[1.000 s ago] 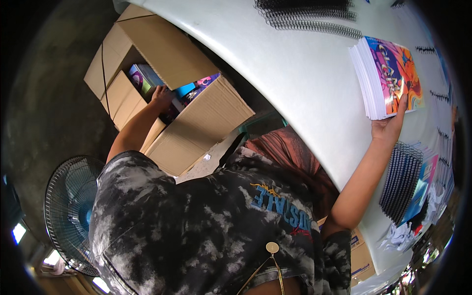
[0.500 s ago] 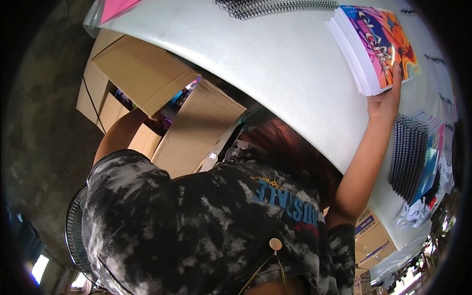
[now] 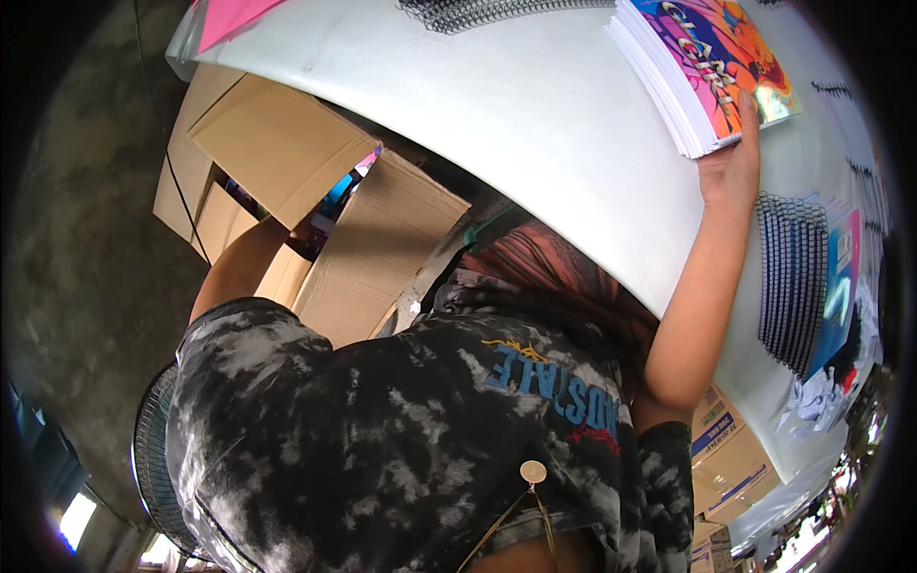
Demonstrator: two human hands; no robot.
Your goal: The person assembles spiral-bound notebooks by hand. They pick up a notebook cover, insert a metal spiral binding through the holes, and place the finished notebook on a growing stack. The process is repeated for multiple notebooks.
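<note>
My left hand (image 3: 279,231) reaches into an open cardboard box (image 3: 377,239) at the left, below the table edge. A raised flap and shadow hide its fingers, so their pose does not show. Inside the box are glossy items (image 3: 336,198) with blue and purple surfaces, partly covered by the flaps. At the far right, my right hand (image 3: 731,174) grips the near end of a thick stack of notebooks (image 3: 712,76) on the white table. Its thumb lies on the colourful pink and orange top cover; the other fingers are hidden beneath or behind the stack.
Black wire binding coils (image 3: 506,13) lie on the white table (image 3: 478,105) at the far side. More coil-bound notebooks (image 3: 798,282) stand at the right edge. A pink sheet (image 3: 229,19) lies far left. Closed cartons (image 3: 731,458) sit below right, a fan (image 3: 158,458) lower left.
The whole view has shifted slightly, so the stack and my right hand appear a little higher and further left. My left hand stays inside the box, and my right hand keeps its grip.
</note>
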